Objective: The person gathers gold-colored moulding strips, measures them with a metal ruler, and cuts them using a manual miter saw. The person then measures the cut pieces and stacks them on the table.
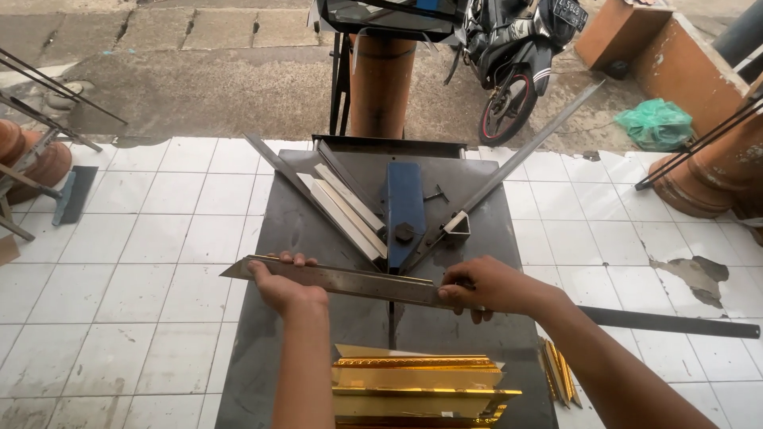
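Note:
A long moulding strip with a mitred left end (350,280) lies across a dark metal table (294,230). A long steel ruler (668,322) rests along it and sticks out to the right. My left hand (282,282) grips the strip near its left end. My right hand (485,287) presses on the ruler and strip near the middle. Just behind them stands a blue mitre cutter (405,208) with V-shaped fences.
Pale strips (346,208) lean in the left fence and a grey bar (524,155) in the right. Gold moulding pieces (417,385) are stacked at the table's near edge. White floor tiles surround the table. A motorbike (517,59), clay pots and a green bag (656,123) are beyond.

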